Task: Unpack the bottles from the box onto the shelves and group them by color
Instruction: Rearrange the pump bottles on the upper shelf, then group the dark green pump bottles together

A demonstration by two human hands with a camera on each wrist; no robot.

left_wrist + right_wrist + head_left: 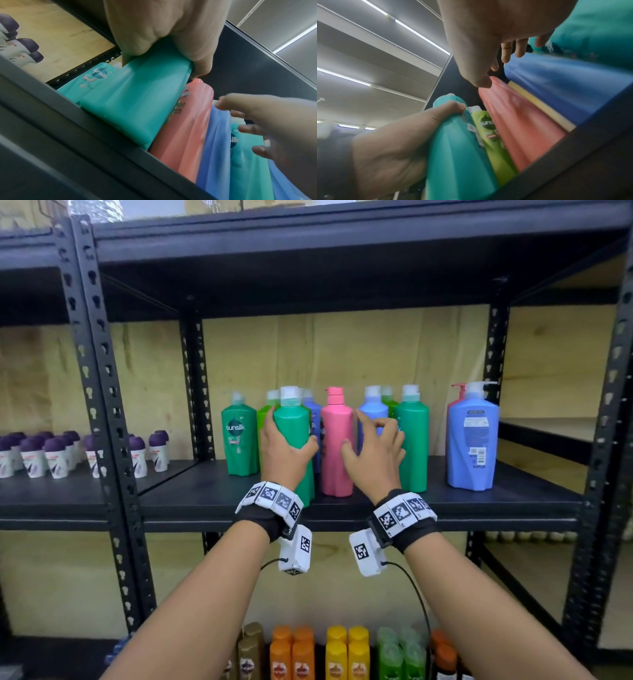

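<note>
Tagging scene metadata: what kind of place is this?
Likely a stockroom or shop storage area: black slotted-steel shelving, rows of identical shampoo bottles below, roll-on deodorants alongside. The left hand grips a green bottle.

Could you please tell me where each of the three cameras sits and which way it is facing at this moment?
Head: on the head, facing forward and down at the shelf; shows both forearms, the left hand gripping a green bottle, and the right hand.
Left wrist: under the left wrist, looking up along the left hand at its green bottle.
Right wrist: under the right wrist, looking up along the right hand at the pink bottle.
Shared: both wrist views show the pink bottle and the opposite hand.
</note>
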